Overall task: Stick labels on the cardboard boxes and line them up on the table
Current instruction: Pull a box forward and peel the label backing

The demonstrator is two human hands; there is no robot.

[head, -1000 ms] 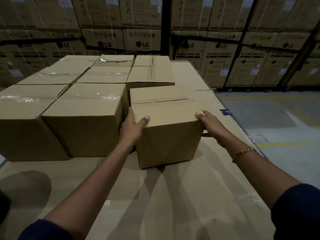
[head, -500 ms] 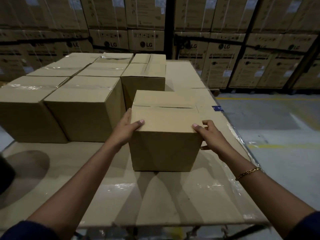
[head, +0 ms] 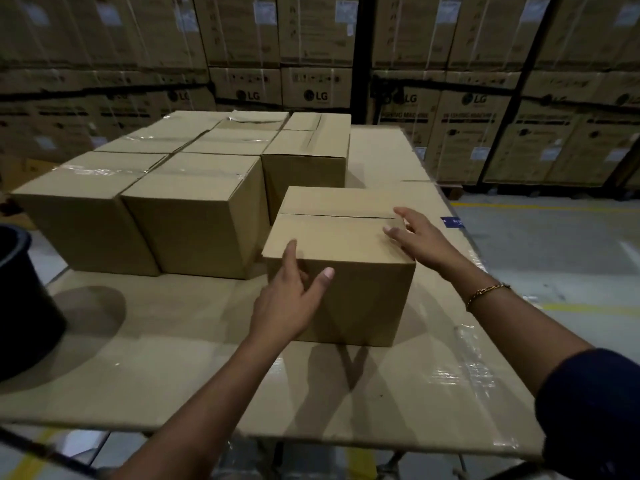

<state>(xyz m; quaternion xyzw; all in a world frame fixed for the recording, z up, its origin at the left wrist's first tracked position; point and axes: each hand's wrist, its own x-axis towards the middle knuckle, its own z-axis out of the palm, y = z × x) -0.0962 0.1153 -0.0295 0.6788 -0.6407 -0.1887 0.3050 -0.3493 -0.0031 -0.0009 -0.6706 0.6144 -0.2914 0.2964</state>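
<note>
A plain cardboard box [head: 349, 244] stands alone on the cardboard-covered table [head: 173, 358], right of centre. My left hand [head: 291, 299] touches its front left corner, fingers spread, thumb on the front face. My right hand [head: 419, 237] lies on the box's top right edge with straight fingers. Several more boxes [head: 194, 209] stand packed together behind and to the left, their tops taped. I see no label on any box.
A black round container [head: 24, 306] stands at the table's left edge. A small blue tag [head: 453, 222] lies near the right edge. The table's near edge runs across the bottom. Stacked LG cartons [head: 467, 133] fill the back wall; grey floor lies to the right.
The lone box has been set square on the table closer to me. Both hands have loosened from its sides: the left slid to the front corner, the right moved onto the top.
</note>
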